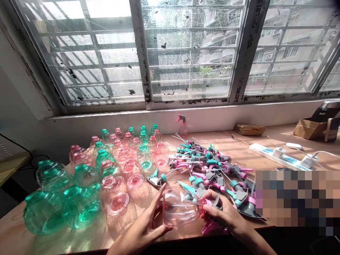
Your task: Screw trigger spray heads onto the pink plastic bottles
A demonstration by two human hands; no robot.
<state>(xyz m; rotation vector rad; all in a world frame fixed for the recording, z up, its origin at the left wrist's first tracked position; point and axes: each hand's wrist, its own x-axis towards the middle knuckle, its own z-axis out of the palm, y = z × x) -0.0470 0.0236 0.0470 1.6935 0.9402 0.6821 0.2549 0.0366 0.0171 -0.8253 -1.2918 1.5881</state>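
A clear pink spray bottle point(182, 207) lies on its side in the air near the table's front edge, its neck pointing right. Around its base curve the fingers and thumb of my left hand point(148, 219). At the neck, my right hand point(221, 212) pinches a pink and grey trigger sprayer head point(208, 202); whether it is threaded on cannot be seen. Close behind the bottle lies a loose sprayer head point(157, 180) with a teal trigger. A heap of pink, teal and grey sprayer heads point(209, 159) spreads behind my right hand.
Several open green bottles point(82, 205) and pink bottles point(117, 193) stand upright at left. An assembled pink spray bottle point(183, 127) stands by the wall. A white power strip point(281, 157) with plugs, a brown package point(249, 129) and a paper bag point(308, 128) are at right.
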